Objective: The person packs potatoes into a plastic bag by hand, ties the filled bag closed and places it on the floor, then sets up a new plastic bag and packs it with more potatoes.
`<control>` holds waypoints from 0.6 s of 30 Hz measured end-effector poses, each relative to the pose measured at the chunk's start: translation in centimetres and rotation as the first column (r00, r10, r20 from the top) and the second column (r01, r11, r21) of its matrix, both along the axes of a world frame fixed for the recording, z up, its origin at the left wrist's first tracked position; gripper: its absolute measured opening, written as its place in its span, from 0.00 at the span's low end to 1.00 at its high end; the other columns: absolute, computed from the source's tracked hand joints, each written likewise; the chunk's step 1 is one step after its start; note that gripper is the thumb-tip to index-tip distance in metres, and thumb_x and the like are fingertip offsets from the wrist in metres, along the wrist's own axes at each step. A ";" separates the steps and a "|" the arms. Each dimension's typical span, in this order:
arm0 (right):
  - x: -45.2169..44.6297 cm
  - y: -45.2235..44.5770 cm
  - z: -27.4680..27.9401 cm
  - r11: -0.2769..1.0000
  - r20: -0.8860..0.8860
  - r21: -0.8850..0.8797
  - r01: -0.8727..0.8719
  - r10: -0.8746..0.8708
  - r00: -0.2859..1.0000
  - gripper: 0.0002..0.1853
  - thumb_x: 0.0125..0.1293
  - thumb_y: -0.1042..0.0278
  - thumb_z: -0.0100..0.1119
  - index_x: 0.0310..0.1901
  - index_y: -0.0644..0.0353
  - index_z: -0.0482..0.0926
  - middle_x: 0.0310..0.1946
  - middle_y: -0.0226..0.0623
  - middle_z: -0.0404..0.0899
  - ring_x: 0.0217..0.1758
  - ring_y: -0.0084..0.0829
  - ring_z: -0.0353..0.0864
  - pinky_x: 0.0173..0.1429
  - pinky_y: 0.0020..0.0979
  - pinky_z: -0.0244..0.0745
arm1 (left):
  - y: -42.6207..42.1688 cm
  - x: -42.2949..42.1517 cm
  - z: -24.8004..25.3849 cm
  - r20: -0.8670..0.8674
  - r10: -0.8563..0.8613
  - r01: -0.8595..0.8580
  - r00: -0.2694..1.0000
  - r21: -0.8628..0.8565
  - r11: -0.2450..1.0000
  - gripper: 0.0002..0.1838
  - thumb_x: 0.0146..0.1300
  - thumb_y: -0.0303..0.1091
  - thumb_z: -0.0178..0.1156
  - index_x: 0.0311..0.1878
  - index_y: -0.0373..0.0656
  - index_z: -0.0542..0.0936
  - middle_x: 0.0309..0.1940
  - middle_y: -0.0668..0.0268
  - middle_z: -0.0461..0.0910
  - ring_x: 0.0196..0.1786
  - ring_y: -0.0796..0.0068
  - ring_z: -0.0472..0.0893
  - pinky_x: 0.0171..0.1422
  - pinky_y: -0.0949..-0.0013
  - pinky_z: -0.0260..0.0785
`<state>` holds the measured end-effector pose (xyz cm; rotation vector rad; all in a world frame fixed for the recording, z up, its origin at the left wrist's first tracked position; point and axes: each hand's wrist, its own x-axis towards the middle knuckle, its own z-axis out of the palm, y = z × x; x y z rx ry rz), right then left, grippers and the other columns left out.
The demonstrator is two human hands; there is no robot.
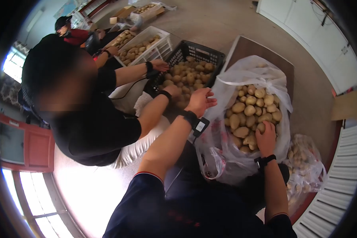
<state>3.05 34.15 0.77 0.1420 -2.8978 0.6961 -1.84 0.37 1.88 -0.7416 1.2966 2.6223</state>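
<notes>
A clear plastic bag (275, 73) stands in front of me, its mouth spread around many pale brown potatoes (250, 110). My right hand (267, 139) reaches into the bag, its fingers curled over a potato (261, 127) at the near right of the pile. Over the gap between the bag and a black crate (199, 50) hangs my left hand (201, 101), fingers loosely bent and apart with nothing visible in them. Potatoes (190, 75) also fill much of the crate.
A co-worker (87, 123) sits at my left, both hands at the black crate. White crates of potatoes (162, 37) stand beyond, near another person (77, 35). Another potato-filled bag (305, 158) lies at right, near a white ribbed radiator (333, 186). White cabinets (305, 23) line the far right.
</notes>
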 end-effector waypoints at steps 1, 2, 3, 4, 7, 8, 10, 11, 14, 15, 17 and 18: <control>-0.3 0.2 -0.3 0.997 -0.029 -0.071 0.003 -0.005 1.000 0.27 0.58 0.62 0.67 0.57 0.63 0.74 0.55 0.48 0.74 0.61 0.50 0.73 0.64 0.45 0.70 | 0.4 0.1 0.5 0.022 -0.030 0.030 0.999 -0.026 0.999 0.21 0.70 0.40 0.56 0.58 0.35 0.71 0.51 0.55 0.74 0.44 0.56 0.80 0.49 0.55 0.78; -0.6 0.1 -1.0 0.997 -0.022 -0.063 0.033 -0.035 0.999 0.27 0.58 0.62 0.67 0.57 0.63 0.74 0.55 0.48 0.74 0.61 0.50 0.73 0.64 0.45 0.70 | 0.9 0.2 0.9 0.029 -0.060 0.060 0.998 -0.018 0.998 0.21 0.70 0.40 0.56 0.58 0.35 0.71 0.51 0.55 0.74 0.44 0.56 0.80 0.49 0.55 0.78; -1.0 0.0 -1.7 0.961 -0.028 -0.274 0.019 -0.027 0.999 0.23 0.61 0.59 0.66 0.54 0.61 0.75 0.50 0.45 0.77 0.53 0.46 0.77 0.57 0.42 0.73 | 1.3 0.4 1.3 0.042 -0.096 0.099 0.994 -0.057 0.993 0.21 0.70 0.41 0.56 0.58 0.35 0.71 0.50 0.56 0.75 0.43 0.57 0.80 0.49 0.55 0.78; -1.0 -0.1 -1.7 0.881 -0.041 -0.473 0.003 -0.025 0.999 0.20 0.64 0.56 0.64 0.51 0.60 0.77 0.45 0.42 0.79 0.46 0.41 0.81 0.50 0.38 0.77 | 1.7 0.4 1.2 0.055 -0.133 0.138 0.990 -0.096 0.986 0.21 0.70 0.41 0.55 0.58 0.36 0.71 0.50 0.57 0.75 0.43 0.58 0.80 0.49 0.55 0.78; -0.8 -1.0 -0.2 0.143 0.546 -0.837 0.528 0.273 0.792 0.19 0.69 0.45 0.57 0.44 0.55 0.78 0.32 0.34 0.80 0.27 0.29 0.77 0.29 0.29 0.71 | 2.9 0.7 0.8 0.069 -0.282 0.288 0.957 -0.111 0.951 0.21 0.71 0.44 0.54 0.57 0.38 0.72 0.49 0.60 0.76 0.40 0.61 0.81 0.44 0.60 0.76; -0.7 -1.7 0.6 0.135 0.545 -0.838 0.529 0.256 0.798 0.19 0.69 0.45 0.57 0.44 0.55 0.78 0.32 0.34 0.80 0.27 0.29 0.77 0.29 0.29 0.71 | 3.4 0.8 0.9 0.087 -0.342 0.350 0.936 -0.129 0.928 0.20 0.71 0.45 0.53 0.57 0.39 0.72 0.49 0.60 0.76 0.40 0.62 0.81 0.41 0.62 0.75; -0.2 -3.5 2.4 0.116 0.616 -0.771 0.626 0.386 0.687 0.20 0.72 0.39 0.50 0.40 0.49 0.74 0.26 0.30 0.76 0.19 0.22 0.67 0.22 0.25 0.58 | 4.6 1.0 1.2 0.091 -0.399 0.408 0.912 -0.146 0.901 0.21 0.72 0.47 0.52 0.56 0.40 0.73 0.49 0.61 0.76 0.39 0.64 0.81 0.39 0.63 0.73; -0.1 -4.1 2.6 0.111 0.615 -0.772 0.626 0.380 0.691 0.20 0.72 0.39 0.50 0.40 0.49 0.74 0.26 0.30 0.76 0.19 0.22 0.67 0.22 0.25 0.58 | 5.2 1.3 1.7 0.112 -0.447 0.460 0.887 -0.157 0.874 0.22 0.72 0.48 0.52 0.57 0.40 0.73 0.50 0.60 0.76 0.39 0.64 0.81 0.37 0.63 0.73; 0.2 -5.6 2.8 0.163 0.640 -0.750 0.641 0.424 0.641 0.25 0.72 0.36 0.47 0.36 0.51 0.75 0.22 0.28 0.74 0.16 0.21 0.65 0.18 0.25 0.54 | 6.3 2.2 2.1 0.117 -0.543 0.555 0.832 -0.192 0.809 0.26 0.71 0.52 0.52 0.60 0.39 0.72 0.52 0.57 0.76 0.38 0.62 0.82 0.34 0.61 0.75; 0.2 -6.1 2.9 0.248 0.650 -0.756 0.606 0.402 0.645 0.25 0.72 0.35 0.46 0.35 0.51 0.75 0.20 0.28 0.73 0.15 0.21 0.63 0.18 0.25 0.54 | 6.9 2.5 2.3 0.129 -0.592 0.606 0.796 -0.176 0.776 0.28 0.71 0.53 0.52 0.61 0.38 0.71 0.53 0.56 0.75 0.37 0.60 0.82 0.34 0.60 0.76; 0.2 -7.5 3.4 0.342 0.657 -0.754 0.561 0.352 0.667 0.26 0.73 0.35 0.44 0.31 0.51 0.73 0.16 0.27 0.69 0.12 0.20 0.59 0.16 0.24 0.51 | 7.7 3.1 2.9 0.138 -0.661 0.675 0.738 -0.153 0.722 0.31 0.70 0.57 0.52 0.61 0.38 0.71 0.51 0.54 0.77 0.36 0.56 0.84 0.38 0.56 0.79; 0.2 -7.9 3.1 0.340 0.649 -0.761 0.553 0.367 0.667 0.26 0.73 0.35 0.44 0.31 0.51 0.73 0.16 0.27 0.69 0.12 0.20 0.59 0.16 0.24 0.51 | 7.9 3.4 3.6 0.141 -0.651 0.666 0.746 -0.166 0.727 0.31 0.70 0.57 0.52 0.61 0.38 0.71 0.51 0.54 0.77 0.36 0.56 0.84 0.38 0.56 0.79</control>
